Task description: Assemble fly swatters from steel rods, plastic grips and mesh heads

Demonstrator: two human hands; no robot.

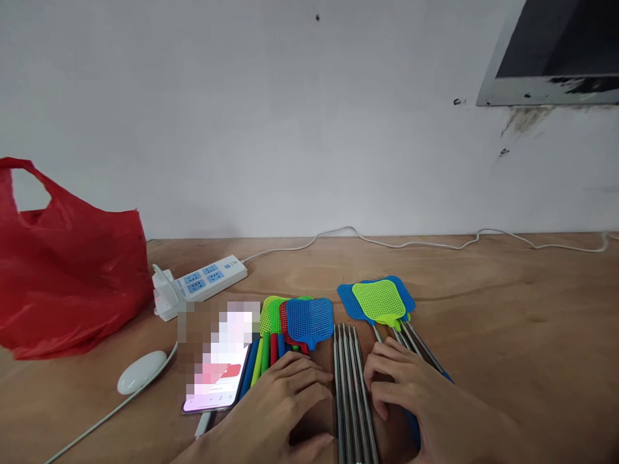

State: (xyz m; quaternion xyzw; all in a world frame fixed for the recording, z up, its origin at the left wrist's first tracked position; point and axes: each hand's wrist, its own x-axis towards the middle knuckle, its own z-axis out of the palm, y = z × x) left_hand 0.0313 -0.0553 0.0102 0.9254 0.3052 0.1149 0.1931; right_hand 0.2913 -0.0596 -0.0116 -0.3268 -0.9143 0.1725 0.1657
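Observation:
A row of several thin metal rods (351,393) lies on the table between my hands. To their left, my left hand (290,399) rests with loosely curled fingers, thumb apart and nothing visible in it; its fingertips are close to the rods. Beyond it lie colored plastic handles (265,353) and fly swatter heads, a blue one (310,321) on top. My right hand (406,380) is on the other side, fingers bent and apart, fingertips beside the rods. Under and behind it are assembled fly swatters with metal shafts and a yellow-green head (380,300). Whether fingertips touch the rods, I cannot tell.
A lit phone (220,380), partly blurred, lies left of the handles. Further left are a white mouse-shaped object (141,372), a power strip (207,281) with a plug, and a red plastic bag (72,270). A white cable (396,245) runs along the wall.

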